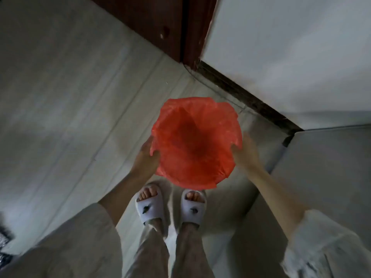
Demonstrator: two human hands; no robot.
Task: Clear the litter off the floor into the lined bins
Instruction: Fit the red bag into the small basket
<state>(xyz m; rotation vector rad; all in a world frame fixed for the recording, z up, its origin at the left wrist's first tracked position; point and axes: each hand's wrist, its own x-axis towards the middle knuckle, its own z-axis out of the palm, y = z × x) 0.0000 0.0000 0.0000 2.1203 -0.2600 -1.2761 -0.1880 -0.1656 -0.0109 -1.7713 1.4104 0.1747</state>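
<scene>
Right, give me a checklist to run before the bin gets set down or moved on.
1. Both hands on the bin: ok. Left hand and right hand hold opposite sides of the red-lined bin.
2. Liner over the rim: ok on the sides in view; the red bag covers the whole mouth edge.
3. Bin contents: cannot tell; the bottom is dark and blurred.
4. Feet out of the way: ok, though the slippers stand just behind the bin.
5. Litter left on the floor: cannot tell; none shows in this view.
6. Bin resting on the floor: cannot tell.

Both arms reach down, left hand (pixel 145 155) and right hand (pixel 244 151) held apart, fingers curled.
</scene>
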